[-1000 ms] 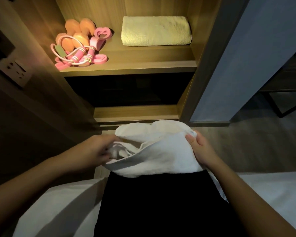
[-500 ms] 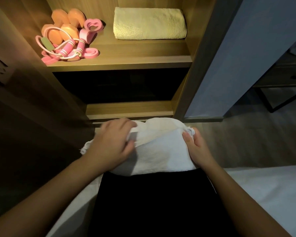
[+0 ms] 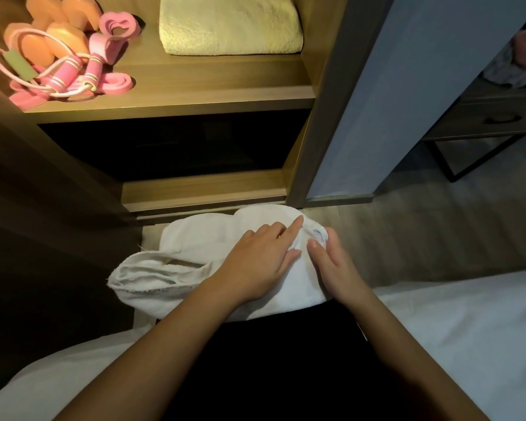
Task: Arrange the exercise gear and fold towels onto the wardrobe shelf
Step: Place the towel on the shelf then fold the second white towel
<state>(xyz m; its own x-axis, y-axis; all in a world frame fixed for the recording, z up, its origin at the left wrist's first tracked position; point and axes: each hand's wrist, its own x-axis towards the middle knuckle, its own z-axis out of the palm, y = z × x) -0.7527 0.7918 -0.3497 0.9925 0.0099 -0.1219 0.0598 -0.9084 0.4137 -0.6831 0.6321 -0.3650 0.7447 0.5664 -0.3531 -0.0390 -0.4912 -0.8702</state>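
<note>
A white towel (image 3: 195,247) lies half folded across my lap in front of the wardrobe. My left hand (image 3: 261,262) lies flat on its right part with fingers stretched out, pressing the cloth. My right hand (image 3: 331,262) rests at the towel's right edge, thumb on the fold; its fingers look straight. On the lit wardrobe shelf (image 3: 179,101) a folded pale yellow towel (image 3: 230,25) sits at the right. Orange dumbbells (image 3: 58,28), a pink skipping rope (image 3: 70,74) and a pink band (image 3: 113,85) lie at the left.
Below the shelf is a dark compartment (image 3: 170,144). A grey wardrobe door (image 3: 407,86) stands open to the right. A dark side table (image 3: 492,123) stands further right on the wooden floor. White bedding (image 3: 468,329) lies around my black-clothed legs.
My left hand has slid from the towel's left side across to its right part, laying a fold over. The towel's left end now hangs loose. The camera has moved closer.
</note>
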